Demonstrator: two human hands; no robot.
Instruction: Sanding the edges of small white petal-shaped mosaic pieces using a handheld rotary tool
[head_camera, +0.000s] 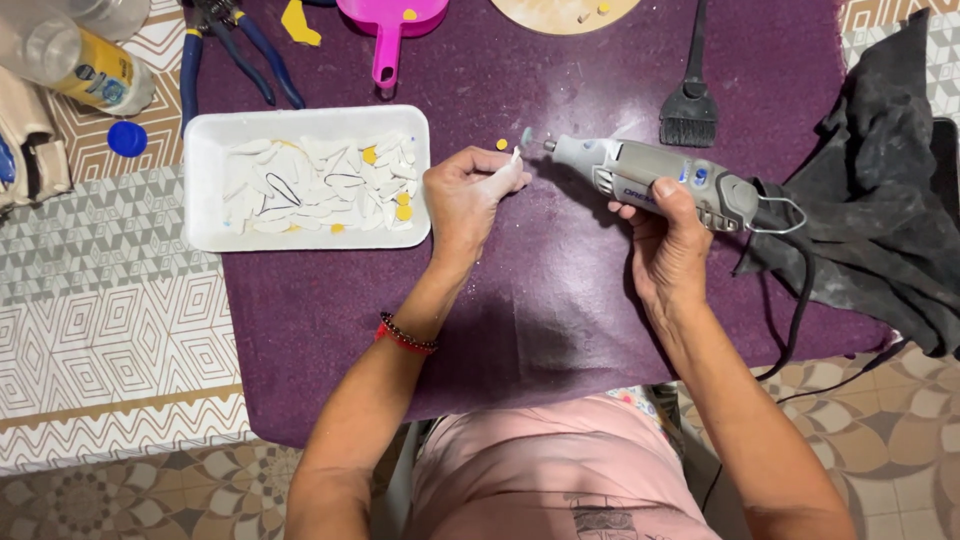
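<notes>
**Grinding one small white piece, many more in the tray**

Your left hand (470, 195) pinches a small white flat piece (516, 156) between the fingertips, raised just over the purple felt-like mat (540, 300). Your right hand (668, 240) is wrapped around the grey corded rotary tool (650, 180), and its small grinding tip (527, 136) sits just beside the edge of the piece — I cannot tell if they touch.

The white rectangular foam tray (205, 180) beside your left hand holds many white leaf-shaped pieces (310, 185) and a few yellow dots. Which of them are already ground, the picture does not show — I judge the work is somewhere in the middle, with one piece in hand.
</notes>
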